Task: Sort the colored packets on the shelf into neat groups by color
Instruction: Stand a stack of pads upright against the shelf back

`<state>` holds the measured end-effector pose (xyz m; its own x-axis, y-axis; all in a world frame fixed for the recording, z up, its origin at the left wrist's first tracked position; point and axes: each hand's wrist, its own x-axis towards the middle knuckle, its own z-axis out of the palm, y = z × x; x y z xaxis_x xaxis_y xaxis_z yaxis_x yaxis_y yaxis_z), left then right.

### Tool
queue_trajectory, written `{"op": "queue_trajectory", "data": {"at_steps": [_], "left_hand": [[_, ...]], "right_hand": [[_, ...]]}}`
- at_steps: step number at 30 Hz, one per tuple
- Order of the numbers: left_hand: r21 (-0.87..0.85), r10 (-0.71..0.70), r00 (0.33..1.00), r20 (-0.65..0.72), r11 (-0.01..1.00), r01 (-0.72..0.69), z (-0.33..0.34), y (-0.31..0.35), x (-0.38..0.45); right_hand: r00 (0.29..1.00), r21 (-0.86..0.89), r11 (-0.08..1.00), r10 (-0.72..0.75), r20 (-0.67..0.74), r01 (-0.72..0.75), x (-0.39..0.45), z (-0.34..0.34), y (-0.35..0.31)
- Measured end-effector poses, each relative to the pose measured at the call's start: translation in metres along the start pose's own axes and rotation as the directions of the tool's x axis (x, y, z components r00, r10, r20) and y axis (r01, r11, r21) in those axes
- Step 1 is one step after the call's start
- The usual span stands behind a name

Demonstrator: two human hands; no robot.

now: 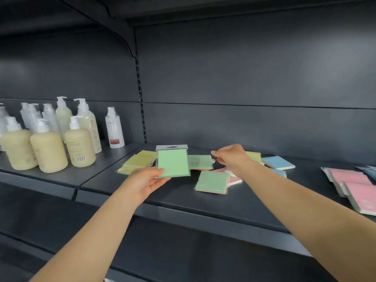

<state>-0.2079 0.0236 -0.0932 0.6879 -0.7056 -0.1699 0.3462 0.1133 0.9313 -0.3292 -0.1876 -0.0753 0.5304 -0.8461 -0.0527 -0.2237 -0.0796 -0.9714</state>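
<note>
Left hand (145, 183) pinches a green packet (173, 163); right hand (232, 156) hovers, fingers loosely curled, holding nothing

Three green packets (173, 163), two blue packets (278, 162), about ten bottles (48, 147), two hands (145, 181).

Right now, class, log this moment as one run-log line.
left hand: holds green packet | right hand: reaching toward second green packet | yellow pile: left
</note>
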Motion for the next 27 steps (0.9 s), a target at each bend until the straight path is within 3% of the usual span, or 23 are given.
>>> {"op": "queue_trajectory", "data": {"at_steps": [6, 13, 22, 27], "left_hand": [[0.022, -0.003, 0.994, 0.107, 1.0, 0.001, 0.061, -0.018, -0.039], [0.093, -0.087, 0.939, 0.333, 0.994, 0.059, 0.139, -0.066, -0.112], [0.224, -0.098, 0.906, 0.412, 0.975, 0.004, 0.248, -0.101, -0.193], [0.305, -0.075, 0.893, 0.443, 0.95, -0.071, 0.32, -0.118, -0.217]], "right_hand": [[0.978, 0.159, 0.986, -0.085, 0.188, 0.055, -0.1, -0.045, 0.001], [0.997, 0.184, 0.982, -0.018, -0.069, 0.031, -0.19, -0.13, 0.035], [0.964, 0.146, 0.989, 0.012, -0.266, 0.028, -0.264, -0.257, 0.067], [0.944, 0.208, 0.977, 0.018, -0.33, 0.054, -0.28, -0.329, 0.08]]}}
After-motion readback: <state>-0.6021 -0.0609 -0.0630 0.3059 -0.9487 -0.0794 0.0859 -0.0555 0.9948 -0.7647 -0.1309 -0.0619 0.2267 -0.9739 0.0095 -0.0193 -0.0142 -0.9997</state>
